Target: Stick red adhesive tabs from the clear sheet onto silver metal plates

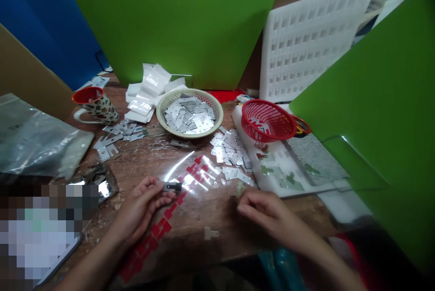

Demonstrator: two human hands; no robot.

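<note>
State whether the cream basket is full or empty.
Well filled: flat metal pieces lie heaped across the cream basket, covering its bottom.

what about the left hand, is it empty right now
No, the left hand pinches a small flat piece between thumb and fingers, above the clear sheet with red shapes.

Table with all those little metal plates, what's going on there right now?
A person's left hand pinches a small metal plate over a clear sheet with red shapes. The right hand is off to the right of those shapes; whether its fingers hold anything is hard to tell. Beyond the hands, a cream basket holds a heap of plates, with loose plates nearby and a red basket farther right.
</note>
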